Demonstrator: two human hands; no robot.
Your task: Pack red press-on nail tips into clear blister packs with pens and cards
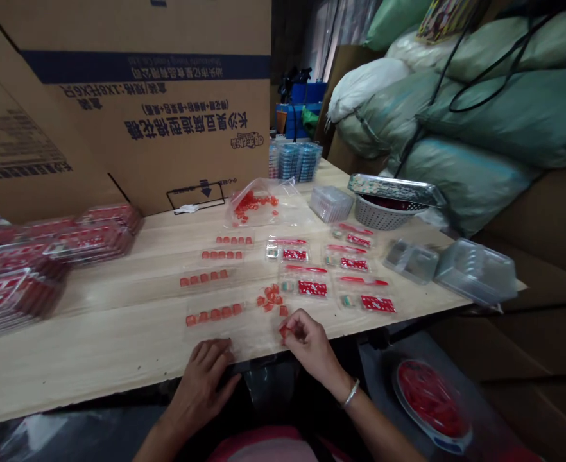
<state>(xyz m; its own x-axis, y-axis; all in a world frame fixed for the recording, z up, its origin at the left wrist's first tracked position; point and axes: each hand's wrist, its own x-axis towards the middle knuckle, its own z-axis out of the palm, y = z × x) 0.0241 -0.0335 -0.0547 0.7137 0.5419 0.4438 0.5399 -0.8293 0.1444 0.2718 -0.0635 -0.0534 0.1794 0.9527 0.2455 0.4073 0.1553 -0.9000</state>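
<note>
My left hand (205,375) lies palm down at the near edge of the wooden table (95,346), fingers curled, with nothing visible in it. My right hand (307,343) is closed in a pinch on small red pieces at the table edge. Just beyond it lies a loose heap of red pieces (272,298). Clear trays with rows of red pieces (214,314) run away from me in a column. To the right, filled clear packs with red labels (312,287) lie in two columns.
Stacks of finished red packs (18,273) sit at the left. A big cardboard box (133,96) stands behind. A plastic bag of red pieces (257,202), a white basket (384,215), empty clear trays (475,269) and green sacks (480,128) lie right. A round dish of red sticks (430,398) sits below.
</note>
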